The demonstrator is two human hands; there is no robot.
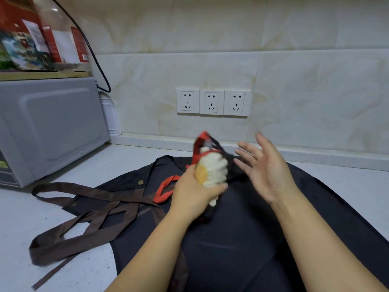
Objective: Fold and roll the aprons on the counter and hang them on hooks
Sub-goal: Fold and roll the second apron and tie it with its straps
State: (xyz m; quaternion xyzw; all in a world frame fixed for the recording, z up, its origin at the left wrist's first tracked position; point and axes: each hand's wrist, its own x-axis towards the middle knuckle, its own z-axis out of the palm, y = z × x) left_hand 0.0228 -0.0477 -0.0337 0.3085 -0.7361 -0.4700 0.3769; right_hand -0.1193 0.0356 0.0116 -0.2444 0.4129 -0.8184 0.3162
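Status: about half done, my estimate. Far left, microwave (50, 127) on the counter (19, 218). Dark apron (231, 239) with brown straps (88, 209) lies flat, unfolded. Left hand (193, 194) grips a white-and-red rolled bundle (212, 169), likely apron 1, above the dark one, red strap (166, 187) trailing. Right hand (267, 171) is open with fingers spread, just beside the roll, holding nothing. No hooks in view. Remaining: hang 1; fold, roll and hang 2.

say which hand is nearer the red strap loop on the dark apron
Left. The left hand sits just right of the red strap loop; the right hand is farther right, beyond the rolled apron.
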